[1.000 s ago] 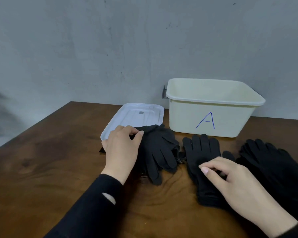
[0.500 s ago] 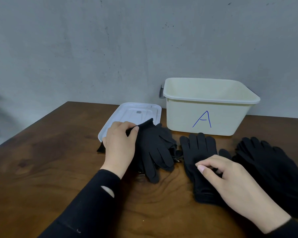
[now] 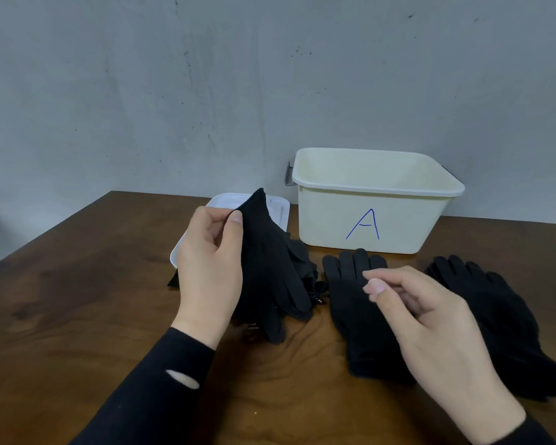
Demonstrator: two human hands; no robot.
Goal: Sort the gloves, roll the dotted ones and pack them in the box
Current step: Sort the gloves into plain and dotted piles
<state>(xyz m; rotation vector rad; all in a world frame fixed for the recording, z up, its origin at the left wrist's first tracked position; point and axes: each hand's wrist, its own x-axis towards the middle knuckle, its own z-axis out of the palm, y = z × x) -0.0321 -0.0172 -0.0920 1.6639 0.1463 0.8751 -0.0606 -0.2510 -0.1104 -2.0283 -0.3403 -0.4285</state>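
From my head camera, my left hand (image 3: pixel 211 271) pinches the cuff edge of a black glove (image 3: pixel 270 261) between thumb and forefinger, lifting it so the cuff points up and its fingers hang down onto the dark glove pile (image 3: pixel 299 261) beneath it. I cannot tell from here whether this glove is dotted. Behind it lies the white lid (image 3: pixel 278 208), flat on the wooden table (image 3: pixel 77 300), partly hidden by the raised glove.

My right hand (image 3: pixel 430 329) hovers above a flat black glove (image 3: pixel 353 303) lying palm-down in the middle, fingertips pointing toward the box. My fingers there are curled loosely with thumb and forefinger close together, holding nothing that I can see.

To the right, another heap of black gloves (image 3: pixel 495 309) rests on the table, just beside my right wrist.

The cream box (image 3: pixel 376 216), marked with a blue letter A (image 3: pixel 365 224), stands open against the grey wall (image 3: pixel 206 91), just beyond the flat glove. No gloves show over its rim.
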